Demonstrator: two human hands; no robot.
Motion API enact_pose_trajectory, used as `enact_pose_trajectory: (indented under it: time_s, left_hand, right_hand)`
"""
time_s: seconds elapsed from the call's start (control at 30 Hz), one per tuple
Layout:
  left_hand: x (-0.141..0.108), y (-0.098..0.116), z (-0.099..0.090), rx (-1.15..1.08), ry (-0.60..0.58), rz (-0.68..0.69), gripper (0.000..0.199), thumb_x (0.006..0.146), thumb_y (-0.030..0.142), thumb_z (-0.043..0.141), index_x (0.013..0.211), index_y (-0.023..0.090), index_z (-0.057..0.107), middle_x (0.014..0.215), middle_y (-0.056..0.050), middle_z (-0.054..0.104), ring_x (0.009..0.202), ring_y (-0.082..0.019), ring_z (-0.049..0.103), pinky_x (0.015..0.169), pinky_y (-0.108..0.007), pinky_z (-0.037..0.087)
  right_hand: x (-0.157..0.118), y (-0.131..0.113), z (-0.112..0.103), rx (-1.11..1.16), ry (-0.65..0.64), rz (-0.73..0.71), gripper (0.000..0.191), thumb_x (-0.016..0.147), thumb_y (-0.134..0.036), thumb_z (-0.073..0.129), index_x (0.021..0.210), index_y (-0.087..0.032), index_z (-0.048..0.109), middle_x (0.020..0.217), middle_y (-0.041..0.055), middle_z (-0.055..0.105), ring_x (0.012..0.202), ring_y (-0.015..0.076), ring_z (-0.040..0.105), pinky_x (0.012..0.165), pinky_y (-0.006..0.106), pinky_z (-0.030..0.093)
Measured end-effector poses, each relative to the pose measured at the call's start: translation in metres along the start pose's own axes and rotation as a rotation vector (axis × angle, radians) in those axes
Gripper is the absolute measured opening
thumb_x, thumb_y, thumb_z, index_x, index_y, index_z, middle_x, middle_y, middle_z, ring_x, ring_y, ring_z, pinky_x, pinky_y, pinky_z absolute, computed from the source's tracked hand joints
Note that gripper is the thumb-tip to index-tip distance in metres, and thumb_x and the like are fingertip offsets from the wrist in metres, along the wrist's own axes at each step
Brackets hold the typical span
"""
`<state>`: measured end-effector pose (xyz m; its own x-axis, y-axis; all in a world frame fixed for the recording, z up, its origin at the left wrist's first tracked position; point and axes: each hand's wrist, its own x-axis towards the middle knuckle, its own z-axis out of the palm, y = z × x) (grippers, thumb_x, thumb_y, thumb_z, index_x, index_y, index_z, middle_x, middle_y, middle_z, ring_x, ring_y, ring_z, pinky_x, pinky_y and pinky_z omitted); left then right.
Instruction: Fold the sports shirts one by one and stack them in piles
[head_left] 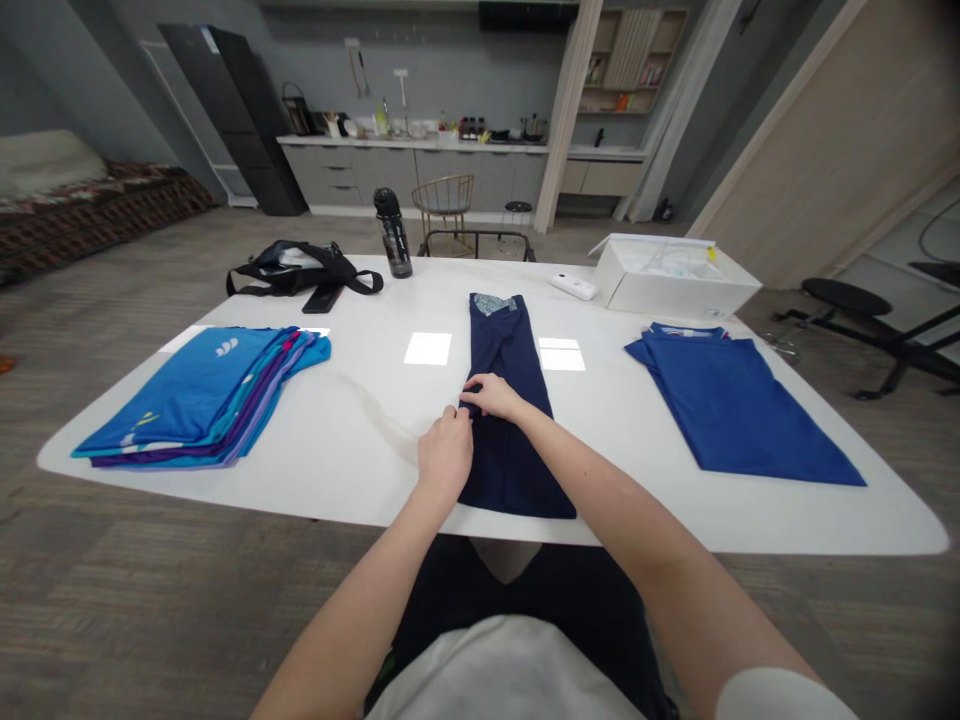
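A dark navy garment [517, 460], folded into a long narrow strip, lies flat on the white table [375, 400] in front of me. A grey patterned patch shows at its far end; its exact kind I cannot tell. My left hand [448, 450] is closed at the garment's left edge, about halfway along. Just beyond it, my right hand [491, 396] reaches across the garment from the right and pinches the same edge. The fingertips of both hands nearly meet there.
A stack of folded blue and purple shirts [202, 390] lies left, a folded blue garment [742, 405] right. Toward the back are a black bag [300, 265], phone [322, 299], dark bottle [393, 235], small white device [574, 287] and white box [667, 285].
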<state>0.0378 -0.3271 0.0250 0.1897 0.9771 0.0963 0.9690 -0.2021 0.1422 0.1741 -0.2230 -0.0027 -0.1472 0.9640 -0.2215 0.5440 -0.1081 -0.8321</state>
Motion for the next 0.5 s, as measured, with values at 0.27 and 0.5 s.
enact_pose_trajectory:
  time_s: [0.27,0.5]
  left_hand:
    - [-0.036,-0.005,-0.002,-0.028,0.016,0.091,0.036,0.097,0.012,0.045,0.131,0.019,0.054,0.102,-0.008,0.063,0.084,-0.024,0.067,0.064,-0.033,0.048]
    - [-0.076,-0.012,0.006,-0.259,0.268,0.217,0.029,0.088,0.005,0.053,0.111,0.019,0.063,0.099,-0.008,0.064,0.091,-0.025,0.063,0.083,-0.039,0.051]
  right_hand:
    - [-0.034,0.003,-0.003,0.479,0.152,0.028,0.009,0.087,-0.015,0.064,0.095,-0.020,0.065,0.061,-0.0068,0.053,0.048,0.0070,0.051,0.041,0.016,0.046]
    - [-0.074,0.006,0.000,0.587,-0.072,0.135,0.027,0.083,-0.023,0.073,0.104,-0.026,0.056,0.065,-0.0083,0.057,0.052,0.0094,0.056,0.044,0.019,0.050]
